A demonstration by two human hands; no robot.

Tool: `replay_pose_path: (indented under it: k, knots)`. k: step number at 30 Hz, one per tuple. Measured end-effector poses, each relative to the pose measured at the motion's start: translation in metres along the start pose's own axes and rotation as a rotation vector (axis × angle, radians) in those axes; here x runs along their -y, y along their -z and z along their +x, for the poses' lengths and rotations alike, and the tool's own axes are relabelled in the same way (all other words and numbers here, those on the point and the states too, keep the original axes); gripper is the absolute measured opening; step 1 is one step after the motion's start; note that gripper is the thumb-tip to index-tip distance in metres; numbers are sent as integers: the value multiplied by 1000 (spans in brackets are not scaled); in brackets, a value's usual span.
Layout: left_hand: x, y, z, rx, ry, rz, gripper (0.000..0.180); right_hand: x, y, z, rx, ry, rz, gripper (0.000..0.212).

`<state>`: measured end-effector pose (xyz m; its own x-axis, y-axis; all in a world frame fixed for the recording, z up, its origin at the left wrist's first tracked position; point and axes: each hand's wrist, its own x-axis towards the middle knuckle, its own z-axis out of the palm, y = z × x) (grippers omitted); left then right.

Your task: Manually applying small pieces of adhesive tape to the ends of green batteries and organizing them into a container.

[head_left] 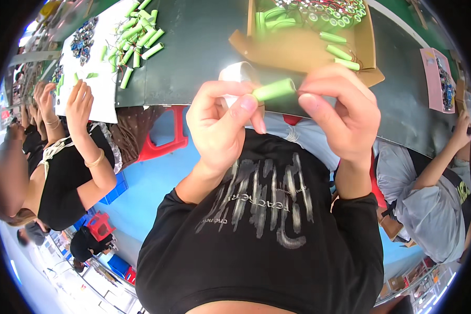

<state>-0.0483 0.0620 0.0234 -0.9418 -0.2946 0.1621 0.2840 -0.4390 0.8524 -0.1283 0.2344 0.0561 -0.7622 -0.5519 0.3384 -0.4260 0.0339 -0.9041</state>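
Note:
Between the thumb and fingers of my left hand [220, 123] is a green cylindrical battery cell [275, 90], held nearly level with its open-looking end toward the right. A white roll of tape [237, 72] sits by the same hand's fingers, partly hidden behind them. My right hand [345, 112] is curled, thumb against fingers, close to the cell's right end. Whatever lies in that pinch is too small to make out. Both hands are raised above the near edge of the dark table [193, 57].
A cardboard box [369, 47] of green cells with wires stands beyond my hands. More cells [136, 36] are heaped at the left, near small blue parts [83, 39] on white sheeting. A pink tray [438, 81] lies at the right. Co-workers sit on both sides; red stools [167, 137] are below.

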Motion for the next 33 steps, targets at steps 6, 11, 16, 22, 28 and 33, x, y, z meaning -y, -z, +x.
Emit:
replay_pose_path:
  k: [6,11,16,22,28,33]
  knots:
    - [7,10,3,-30,81,-149,10,11,-8,-7,185,402,-124,22]
    - [4,-1,5,119,275,-389,10,-38,15,-10,-211,-193,617,32]
    - [10,-7,-7,133,357,-351,15,-24,-6,-11,58,107,279,30]
    - [7,-8,-6,203,515,-254,32,-32,3,-18,-118,-77,869,25]
    - [2,-11,-12,191,495,-71,32,-20,-12,-16,25,-52,-191,27]
    - [-2,-8,-12,193,550,-60,30,-23,-19,-19,-89,314,-345,23]
